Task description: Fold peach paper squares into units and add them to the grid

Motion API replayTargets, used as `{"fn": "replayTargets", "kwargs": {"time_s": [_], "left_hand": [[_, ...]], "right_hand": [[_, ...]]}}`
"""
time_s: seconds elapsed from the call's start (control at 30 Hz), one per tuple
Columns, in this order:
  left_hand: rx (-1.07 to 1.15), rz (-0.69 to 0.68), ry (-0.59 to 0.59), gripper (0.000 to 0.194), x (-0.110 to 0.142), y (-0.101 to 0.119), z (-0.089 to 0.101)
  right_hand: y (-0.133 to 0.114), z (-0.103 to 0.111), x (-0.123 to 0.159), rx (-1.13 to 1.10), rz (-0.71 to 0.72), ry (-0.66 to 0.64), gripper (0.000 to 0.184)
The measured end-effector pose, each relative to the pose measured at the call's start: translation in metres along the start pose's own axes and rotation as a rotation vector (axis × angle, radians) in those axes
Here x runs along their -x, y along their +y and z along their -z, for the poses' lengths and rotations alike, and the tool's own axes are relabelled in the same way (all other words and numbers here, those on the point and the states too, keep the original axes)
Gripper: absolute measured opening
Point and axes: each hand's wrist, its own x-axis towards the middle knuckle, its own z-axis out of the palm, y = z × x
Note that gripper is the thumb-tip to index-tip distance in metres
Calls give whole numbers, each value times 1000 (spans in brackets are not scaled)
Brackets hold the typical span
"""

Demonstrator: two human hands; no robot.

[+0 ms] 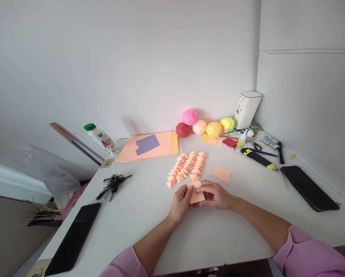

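A small peach paper piece point(196, 197) is held up between both hands, just above the white table. My left hand point(180, 201) pinches its left edge, thumb on the front. My right hand point(215, 195) has its fingers closed on the right side of the same paper; the far fingertips are partly hidden. Right beyond the hands stand several folded peach paper units point(186, 166), lined up in rows with their points upward. A flat peach paper rectangle point(222, 174) lies to the right of these rows.
Faceted paper balls point(189, 117) sit along the wall. Peach sheets point(126, 148) with a purple piece point(147, 145) lie at the back left. Keys point(114, 185), a black phone point(74, 238) and a bottle point(102, 139) are left; a utility knife point(258, 159), glue bottle point(242, 139) and dark case point(309, 188) right.
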Motion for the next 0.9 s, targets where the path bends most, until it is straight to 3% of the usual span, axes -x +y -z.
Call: {"fn": "replayTargets", "kwargs": {"time_s": [0.37, 0.73, 0.9], "left_hand": [[-58, -18, -16, 38, 2, 4, -3], [-81, -17, -100, 37, 1, 1, 1], [-100, -13, -86, 35, -1, -2, 1]], "right_hand": [[-4, -2, -2, -55, 21, 88, 17], [-13, 2, -7, -171, -94, 260, 23], [-18, 3, -7, -201, -141, 271, 18]]}}
